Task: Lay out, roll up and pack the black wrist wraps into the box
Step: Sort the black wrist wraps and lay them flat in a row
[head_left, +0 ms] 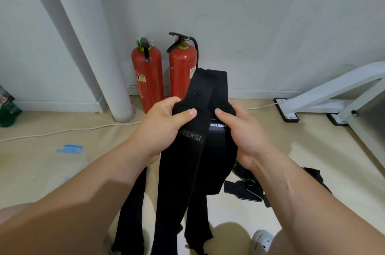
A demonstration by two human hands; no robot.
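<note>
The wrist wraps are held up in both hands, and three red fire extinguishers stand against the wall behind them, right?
Not quite. The head view shows two red fire extinguishers against the wall, not three. The rest holds: the left hand and right hand both grip the black wrist wraps.

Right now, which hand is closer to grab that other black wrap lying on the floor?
The right hand, probably. The loose wrap on the floor lies just under the right forearm, while the left hand is farther away. Both hands hold the black wrist wraps, so one must let go first.
</note>
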